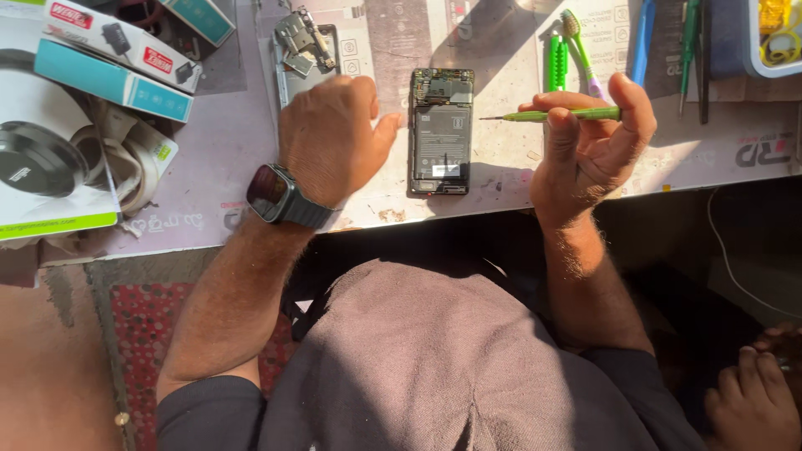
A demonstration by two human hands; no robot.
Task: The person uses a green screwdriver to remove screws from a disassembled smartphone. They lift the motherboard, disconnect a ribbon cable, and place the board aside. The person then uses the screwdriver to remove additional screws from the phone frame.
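Note:
A phone [441, 132] with its back cover off lies on the work mat [501, 159], its battery and circuit board showing. My right hand [589, 142] is to the right of it, shut on a thin green screwdriver [555, 115] whose tip points left toward the phone. My left hand [330, 138], with a dark smartwatch [280, 196] on the wrist, hovers just left of the phone. Its fingers are curled and I cannot see anything in them.
Removed metal phone parts [302, 40] lie at the back left. Boxed goods [109, 58] and a headphone package [46, 150] fill the left. A green toothbrush [578, 42], green tweezers [555, 63] and pens [689, 46] lie at the back right. Another person's hand [756, 392] is at bottom right.

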